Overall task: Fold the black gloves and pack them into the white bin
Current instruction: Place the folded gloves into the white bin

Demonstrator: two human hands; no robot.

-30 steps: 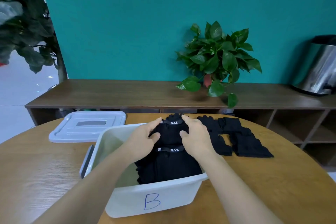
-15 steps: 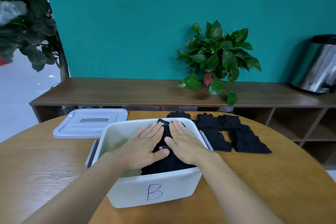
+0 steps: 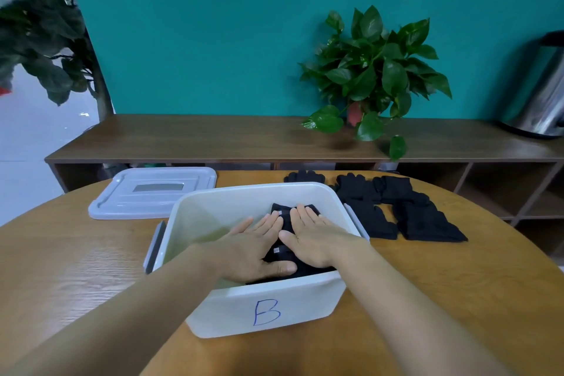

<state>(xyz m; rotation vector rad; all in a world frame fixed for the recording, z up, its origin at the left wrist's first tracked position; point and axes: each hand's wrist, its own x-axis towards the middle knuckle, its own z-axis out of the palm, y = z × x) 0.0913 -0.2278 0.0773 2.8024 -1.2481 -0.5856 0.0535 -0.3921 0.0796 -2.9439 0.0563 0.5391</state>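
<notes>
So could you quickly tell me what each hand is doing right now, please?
Left hand: open, flat, pressing the gloves down in the bin.
Right hand: open, flat, pressing the same gloves.

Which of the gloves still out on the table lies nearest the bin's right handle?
The flat glove just beside the white bin, its edge almost at the right handle. The other loose gloves lie farther right or behind the bin.
</notes>
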